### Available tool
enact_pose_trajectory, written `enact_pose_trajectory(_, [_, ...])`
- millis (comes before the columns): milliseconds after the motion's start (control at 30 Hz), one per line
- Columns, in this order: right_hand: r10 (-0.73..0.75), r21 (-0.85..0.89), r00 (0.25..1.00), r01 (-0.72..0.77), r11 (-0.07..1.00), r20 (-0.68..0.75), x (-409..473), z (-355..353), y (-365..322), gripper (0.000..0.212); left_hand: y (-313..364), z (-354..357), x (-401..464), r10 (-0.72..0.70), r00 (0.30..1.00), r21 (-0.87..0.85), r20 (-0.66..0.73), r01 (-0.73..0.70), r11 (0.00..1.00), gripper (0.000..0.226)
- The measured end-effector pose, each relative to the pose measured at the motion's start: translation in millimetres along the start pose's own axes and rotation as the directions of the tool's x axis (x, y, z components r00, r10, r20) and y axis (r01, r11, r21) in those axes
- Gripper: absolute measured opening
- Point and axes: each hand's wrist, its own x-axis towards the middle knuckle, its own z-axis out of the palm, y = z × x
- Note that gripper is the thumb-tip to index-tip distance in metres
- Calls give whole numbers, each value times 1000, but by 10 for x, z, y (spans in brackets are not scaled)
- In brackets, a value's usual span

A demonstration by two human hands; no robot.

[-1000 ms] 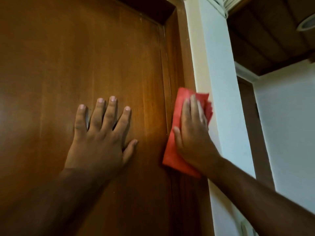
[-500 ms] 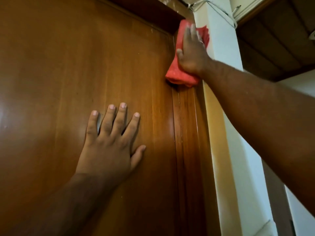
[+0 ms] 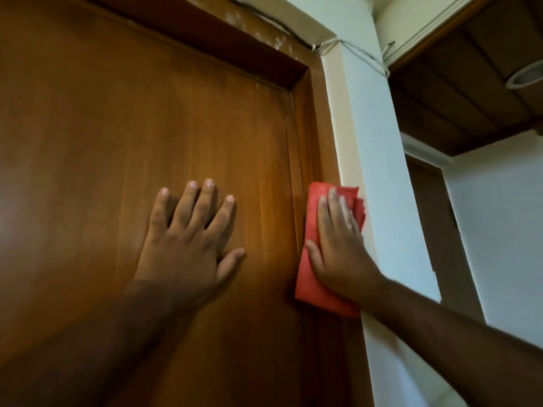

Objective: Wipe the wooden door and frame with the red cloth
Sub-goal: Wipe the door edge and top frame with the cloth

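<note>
The brown wooden door (image 3: 147, 127) fills the left of the view, closed in its wooden frame (image 3: 318, 127). My left hand (image 3: 191, 245) lies flat on the door panel with fingers spread and holds nothing. My right hand (image 3: 338, 248) presses the folded red cloth (image 3: 311, 286) flat against the frame's right upright, at about the same height as the left hand. The cloth's upper edge sticks out past my fingertips and its right side reaches the white wall edge.
A white wall pillar (image 3: 379, 171) borders the frame on the right. Thin cables (image 3: 364, 57) run along the frame's dusty top and across the pillar. Beyond are a dark wooden ceiling (image 3: 470, 92), a round ceiling lamp (image 3: 526, 74) and a second doorway (image 3: 435, 230).
My right hand slid the cloth up the frame to its top corner, then back down to mid height. The left hand stayed flat on the door.
</note>
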Motion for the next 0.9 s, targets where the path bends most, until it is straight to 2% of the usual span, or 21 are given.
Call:
enact_pose_trajectory(67, [24,10,999,-23,1000,-43,522,-118,54,81,-339,-89,257,-3,999,53,-53,6,999,84])
enact_pose_trajectory(167, [62,0,992,-63,998,-110,1335,-340,84,81,-922,-248,721,-108,989,136,-98,121,983,87])
enact_pose_trajectory(267, [83,5,986,-83,997,-141,1941,-477,134,80,-1493,-389,983,-206,975,135,-86,217,967,94])
enact_pose_trajectory(333, [93,16,985,-92,996,-146,2216,-534,181,77,-1746,-431,987,-182,981,150,-60,190,970,96])
enact_pose_trajectory(433, [89,49,980,-82,995,-180,2514,-577,231,69,-1854,-417,914,-134,989,158,-60,142,977,95])
enact_pose_trajectory(600, [130,236,951,-62,970,-282,2813,-685,242,58,-1866,-403,928,-130,988,128,-79,140,982,96])
enact_pose_trajectory(800, [171,225,936,-103,969,-308,3051,-736,192,44,-1900,-359,945,-113,987,138,-118,129,982,95])
enact_pose_trajectory(900, [216,175,930,-170,970,-297,3097,-748,132,51,-1871,-349,959,-122,986,144,-111,138,980,95])
